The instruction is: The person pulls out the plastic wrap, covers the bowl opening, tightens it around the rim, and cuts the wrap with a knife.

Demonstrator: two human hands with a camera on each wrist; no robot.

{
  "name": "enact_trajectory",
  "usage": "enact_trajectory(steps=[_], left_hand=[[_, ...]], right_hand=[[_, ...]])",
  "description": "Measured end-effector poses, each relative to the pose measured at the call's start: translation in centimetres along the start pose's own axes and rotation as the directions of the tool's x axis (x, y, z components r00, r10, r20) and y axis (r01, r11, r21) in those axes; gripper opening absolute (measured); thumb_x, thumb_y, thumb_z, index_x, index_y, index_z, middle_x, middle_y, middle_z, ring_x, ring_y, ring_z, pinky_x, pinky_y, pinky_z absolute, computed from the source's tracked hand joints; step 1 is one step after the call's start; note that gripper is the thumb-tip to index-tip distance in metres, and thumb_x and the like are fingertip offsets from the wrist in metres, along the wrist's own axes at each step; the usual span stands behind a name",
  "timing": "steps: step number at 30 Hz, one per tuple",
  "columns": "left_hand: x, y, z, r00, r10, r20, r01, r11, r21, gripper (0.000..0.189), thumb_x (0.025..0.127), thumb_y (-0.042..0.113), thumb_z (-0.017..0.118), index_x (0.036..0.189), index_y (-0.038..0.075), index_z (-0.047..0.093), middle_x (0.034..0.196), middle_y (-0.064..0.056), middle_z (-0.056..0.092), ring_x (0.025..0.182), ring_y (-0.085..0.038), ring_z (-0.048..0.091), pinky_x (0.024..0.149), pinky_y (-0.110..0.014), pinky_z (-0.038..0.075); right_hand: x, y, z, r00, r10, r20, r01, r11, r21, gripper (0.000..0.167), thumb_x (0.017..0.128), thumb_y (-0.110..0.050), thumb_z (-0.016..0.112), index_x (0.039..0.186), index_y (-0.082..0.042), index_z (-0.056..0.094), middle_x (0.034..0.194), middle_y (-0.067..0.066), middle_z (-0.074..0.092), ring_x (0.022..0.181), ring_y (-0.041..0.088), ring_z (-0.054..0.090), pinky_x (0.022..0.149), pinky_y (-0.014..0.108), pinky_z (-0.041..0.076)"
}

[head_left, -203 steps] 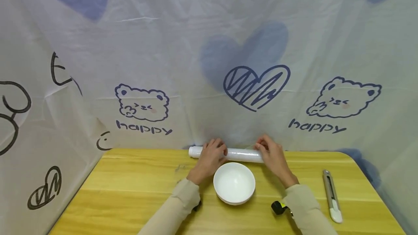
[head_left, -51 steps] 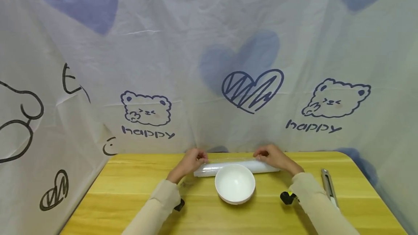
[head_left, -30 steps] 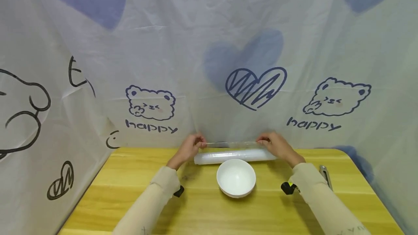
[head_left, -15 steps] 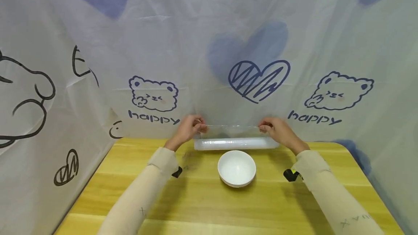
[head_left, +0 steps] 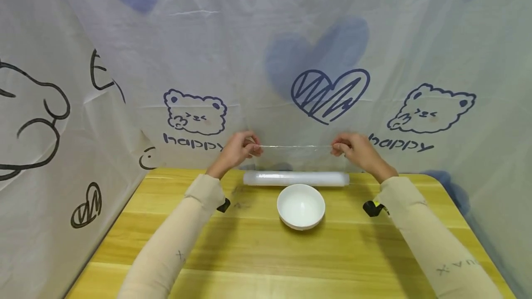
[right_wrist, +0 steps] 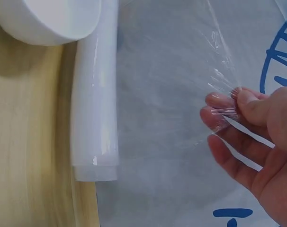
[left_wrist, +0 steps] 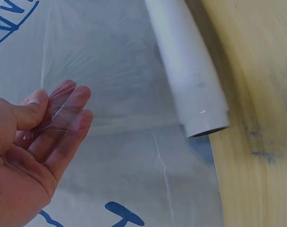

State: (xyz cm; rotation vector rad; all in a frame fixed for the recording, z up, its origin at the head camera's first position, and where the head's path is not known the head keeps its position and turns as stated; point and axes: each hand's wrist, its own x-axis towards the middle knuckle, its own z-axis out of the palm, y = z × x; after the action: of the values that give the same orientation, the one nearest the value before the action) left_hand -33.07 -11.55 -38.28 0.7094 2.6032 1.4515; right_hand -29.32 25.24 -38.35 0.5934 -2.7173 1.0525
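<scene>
A clear sheet of plastic wrap (head_left: 296, 146) is stretched between both hands above the far edge of the table. My left hand (head_left: 240, 151) pinches one corner of it between thumb and index finger, the other fingers loosely bent behind the film. At the opposite corner, my right hand (head_left: 353, 151) pinches the film, which gathers into creases at the fingertips. The sheet runs down to a white roll of plastic wrap (head_left: 296, 179) lying along the table's back edge. Just in front of the roll stands a white bowl (head_left: 301, 207), upright, its inside visible.
The yellow wood-grain table (head_left: 249, 262) extends toward the person. Behind it hangs a pale cloth (head_left: 266, 59) printed with hearts and bears, close to the roll and the hands. Small black devices sit at both wrists. The right forearm covers part of the table's right side.
Both hands first worked at the roll, then drew the film's edge upward and away from it. The roll rests farther back, behind the bowl. The utility knife at right has gone out of sight.
</scene>
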Motion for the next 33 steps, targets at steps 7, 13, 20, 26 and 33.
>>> enact_trajectory(steps=[7, 13, 20, 26, 33], left_hand=[[0.6, 0.5, -0.7, 1.000, 0.019, 0.002, -0.019, 0.999, 0.031, 0.014, 0.103, -0.002, 0.057, 0.111, -0.007, 0.067, 0.104, -0.019, 0.076, 0.098, -0.039, 0.073, 0.083, -0.045, 0.062], [1.0, 1.4, -1.1, 0.999, 0.040, -0.002, -0.040, 0.997, 0.059, 0.015, 0.102, -0.002, 0.058, 0.106, -0.006, 0.072, 0.103, -0.021, 0.075, 0.096, -0.040, 0.073, 0.086, -0.052, 0.060], [1.2, 2.1, -1.3, 0.998, 0.052, -0.029, -0.050, 0.998, 0.049, 0.014, 0.103, -0.002, 0.057, 0.102, -0.002, 0.071, 0.103, -0.022, 0.075, 0.094, -0.040, 0.073, 0.082, -0.055, 0.060], [1.2, 3.0, -1.8, 0.994, 0.093, -0.055, -0.089, 0.994, 0.065, 0.013, 0.103, -0.001, 0.057, 0.102, -0.001, 0.070, 0.100, -0.017, 0.076, 0.091, -0.037, 0.074, 0.078, -0.054, 0.060], [1.7, 4.0, -2.2, 0.991, 0.122, -0.055, -0.116, 0.989, 0.096, 0.013, 0.103, -0.001, 0.057, 0.101, -0.001, 0.070, 0.098, -0.014, 0.076, 0.087, -0.031, 0.075, 0.076, -0.050, 0.061]], right_hand=[[0.3, 0.0, -0.9, 0.999, -0.024, -0.049, 0.022, 0.999, -0.029, 0.017, 0.104, -0.002, 0.058, 0.106, 0.006, 0.072, 0.096, 0.016, 0.076, 0.087, 0.032, 0.073, 0.081, 0.048, 0.061], [0.5, -0.3, -1.5, 0.996, -0.017, -0.082, 0.018, 1.000, 0.000, 0.019, 0.105, -0.004, 0.057, 0.109, 0.007, 0.072, 0.096, 0.017, 0.076, 0.087, 0.033, 0.073, 0.080, 0.049, 0.061], [0.4, -0.9, -2.1, 0.995, -0.004, -0.099, 0.007, 0.999, 0.036, 0.020, 0.106, -0.005, 0.054, 0.110, 0.007, 0.070, 0.097, 0.019, 0.075, 0.087, 0.033, 0.072, 0.076, 0.046, 0.062], [0.5, -1.4, -2.9, 0.993, -0.003, -0.116, 0.008, 0.999, 0.043, 0.022, 0.107, -0.007, 0.052, 0.111, 0.006, 0.070, 0.099, 0.019, 0.075, 0.090, 0.034, 0.073, 0.078, 0.047, 0.062], [0.6, -1.7, -3.4, 0.989, 0.008, -0.148, -0.001, 0.999, 0.043, 0.022, 0.108, -0.008, 0.053, 0.111, 0.005, 0.071, 0.099, 0.017, 0.075, 0.090, 0.032, 0.072, 0.078, 0.043, 0.062]])
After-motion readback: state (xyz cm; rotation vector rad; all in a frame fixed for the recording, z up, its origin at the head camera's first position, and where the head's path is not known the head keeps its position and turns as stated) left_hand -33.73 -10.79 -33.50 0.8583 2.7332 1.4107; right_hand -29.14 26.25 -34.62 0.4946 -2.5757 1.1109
